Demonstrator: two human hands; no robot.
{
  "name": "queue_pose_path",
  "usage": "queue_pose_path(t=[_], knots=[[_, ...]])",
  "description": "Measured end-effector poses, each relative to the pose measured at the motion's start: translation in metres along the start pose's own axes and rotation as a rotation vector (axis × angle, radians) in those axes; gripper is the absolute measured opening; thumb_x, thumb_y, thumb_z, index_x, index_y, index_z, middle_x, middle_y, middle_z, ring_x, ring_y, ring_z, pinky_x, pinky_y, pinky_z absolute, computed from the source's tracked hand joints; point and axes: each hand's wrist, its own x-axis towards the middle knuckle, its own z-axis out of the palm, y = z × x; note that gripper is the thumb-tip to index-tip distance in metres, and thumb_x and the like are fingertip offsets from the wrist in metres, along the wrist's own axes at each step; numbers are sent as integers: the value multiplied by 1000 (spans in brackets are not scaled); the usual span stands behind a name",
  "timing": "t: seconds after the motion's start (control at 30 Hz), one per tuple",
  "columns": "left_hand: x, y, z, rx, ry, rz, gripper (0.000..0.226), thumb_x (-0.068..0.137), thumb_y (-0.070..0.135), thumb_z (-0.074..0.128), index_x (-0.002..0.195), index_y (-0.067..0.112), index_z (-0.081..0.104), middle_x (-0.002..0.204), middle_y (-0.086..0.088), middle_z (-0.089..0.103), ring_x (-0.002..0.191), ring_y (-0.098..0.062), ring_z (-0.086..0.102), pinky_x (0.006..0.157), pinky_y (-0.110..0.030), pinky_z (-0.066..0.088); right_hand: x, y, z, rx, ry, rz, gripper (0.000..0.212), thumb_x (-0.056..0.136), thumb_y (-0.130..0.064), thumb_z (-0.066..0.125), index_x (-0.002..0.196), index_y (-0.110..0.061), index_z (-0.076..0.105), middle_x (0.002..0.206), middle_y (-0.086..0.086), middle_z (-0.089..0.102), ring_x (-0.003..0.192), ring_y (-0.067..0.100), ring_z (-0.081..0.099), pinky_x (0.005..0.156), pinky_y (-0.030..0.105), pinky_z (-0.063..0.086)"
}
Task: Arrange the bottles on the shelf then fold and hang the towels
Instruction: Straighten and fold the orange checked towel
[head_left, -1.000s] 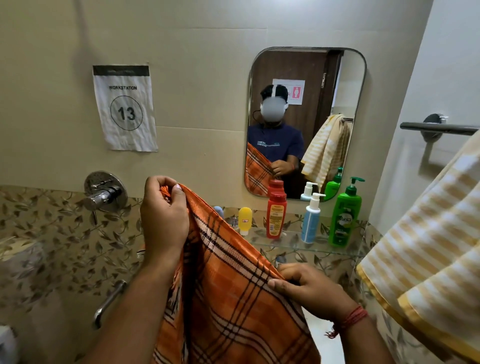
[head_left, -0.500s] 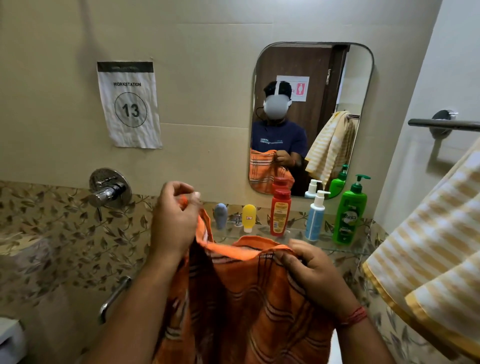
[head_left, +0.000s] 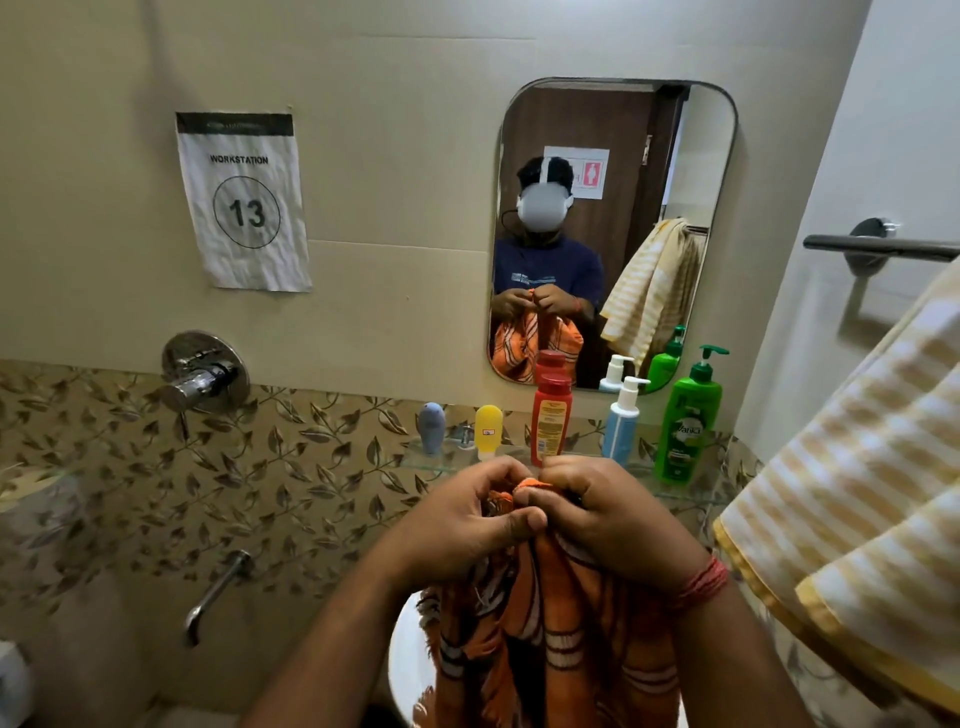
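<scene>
My left hand (head_left: 462, 525) and my right hand (head_left: 613, 519) meet in front of me, both pinching the top edge of an orange checked towel (head_left: 545, 639) that hangs down between my arms. Behind the hands, a glass shelf (head_left: 691, 491) carries a row of upright bottles: a small grey-blue one (head_left: 432, 427), a yellow one (head_left: 488, 430), a red one (head_left: 550, 418), a white-and-blue pump bottle (head_left: 622, 423) and a green pump bottle (head_left: 688, 415). A yellow-and-white striped towel (head_left: 852, 525) hangs at the right.
A metal towel bar (head_left: 883, 248) is fixed to the right wall above the striped towel. A mirror (head_left: 696, 171) hangs over the shelf. A chrome mixer valve (head_left: 202, 376) and spout (head_left: 213, 597) stick out from the tiled wall at left. A white basin (head_left: 410, 654) lies below.
My two hands have come together, bringing the orange towel's top corners to one point. The towel now hangs doubled and narrower instead of spread wide.
</scene>
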Motion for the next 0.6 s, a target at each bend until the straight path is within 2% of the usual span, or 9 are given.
queue_pose_path(t=[0.1,0.17,0.23,0.33,0.43,0.53,0.6], knots=[[2,1,2,-25,0,-16,35,90,47,64,108,17,68,102,0,72,101,-18,69,87,-39,58,-4,2,-1,50,0,8,32,95,-50,45,72,-34,61,70,-12,55,68,4,54,59,20,44],[2,-1,2,-51,-10,-42,43,93,47,61,111,8,69,108,-13,72,105,-29,69,94,-52,56,-7,4,-1,87,2,31,47,94,-58,40,72,-24,65,72,-4,60,69,10,57,61,29,48],[4,-4,1,-71,-2,-59,41,96,44,58,107,6,69,108,-19,70,106,-34,68,96,-60,52,-9,7,-2,93,-12,58,63,90,-65,35,78,-12,68,76,5,63,72,17,59,66,40,50],[9,-5,4,-53,57,-87,29,95,39,57,100,16,74,101,-10,73,102,-26,69,96,-53,54,-10,9,-1,98,-32,65,67,89,-68,34,79,-10,68,78,7,64,73,19,60,68,44,50],[15,-4,7,-62,118,-96,25,92,36,56,87,21,75,90,-3,72,93,-20,68,88,-42,54,-12,11,1,131,-44,110,70,89,-73,36,80,-11,68,79,8,64,74,22,61,70,49,51],[17,-2,8,-74,220,-98,28,95,29,54,79,14,71,79,-1,68,84,-17,65,81,-35,51,-15,18,2,183,-95,179,70,85,-78,40,83,-15,71,85,7,65,80,23,63,76,52,52],[18,0,5,-107,381,-125,30,100,20,52,80,6,70,75,-5,68,80,-17,65,77,-33,51,-20,23,2,213,-144,230,70,81,-80,42,88,-18,74,93,2,66,86,20,65,81,49,54]])
